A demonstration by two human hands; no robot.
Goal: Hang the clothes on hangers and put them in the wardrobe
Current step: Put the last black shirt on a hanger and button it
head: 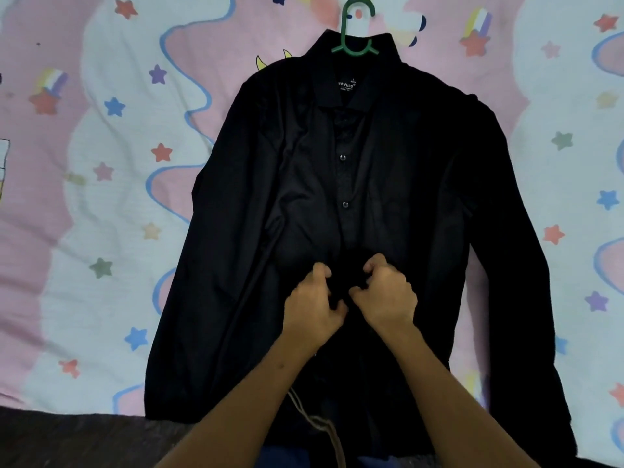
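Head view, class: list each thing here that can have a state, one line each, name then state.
Black long-sleeved button-up shirt: laid flat, front up, on the hanger; upper buttons done up, lower front being handled.
Green plastic hanger: inside the shirt's collar, hook sticking out.
Left hand: pinches the shirt front.
Right hand: pinches the shirt front.
Pink-and-white star-patterned bedsheet: spread under the shirt.

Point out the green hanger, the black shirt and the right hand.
green hanger [358, 15], head view, on its hook.
black shirt [422, 184], head view, on its front panel.
right hand [386, 292], head view, on its back.
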